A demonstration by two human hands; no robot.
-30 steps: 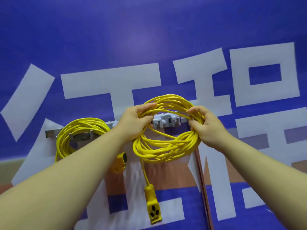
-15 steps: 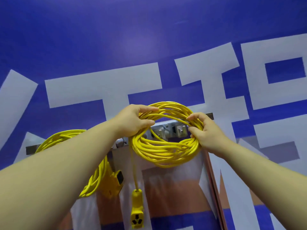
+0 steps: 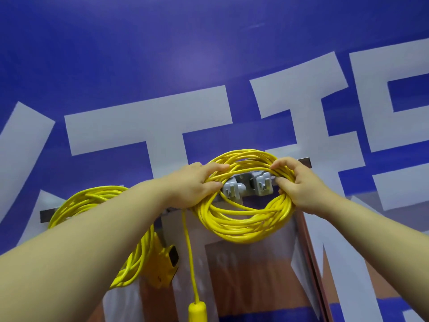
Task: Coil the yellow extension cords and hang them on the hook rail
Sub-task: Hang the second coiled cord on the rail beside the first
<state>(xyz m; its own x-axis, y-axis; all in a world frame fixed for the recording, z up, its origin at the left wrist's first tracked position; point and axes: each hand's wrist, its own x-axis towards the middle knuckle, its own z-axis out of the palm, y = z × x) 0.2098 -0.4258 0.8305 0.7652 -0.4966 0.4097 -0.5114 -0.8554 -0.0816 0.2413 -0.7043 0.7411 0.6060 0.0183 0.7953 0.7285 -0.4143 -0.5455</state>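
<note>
Now left hand and right hand grip the coiled cord between them at the hooks; apparently unhung, it needs lowering.

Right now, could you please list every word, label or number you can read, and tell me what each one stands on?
No text reads whole in this view.
On the blue banner: large white character strokes, cut off by the frame edges and partly covered; not readable.
On the grey hooks: no marking can be made out.
On the yellow socket block: no label can be made out; too blurred.
</note>
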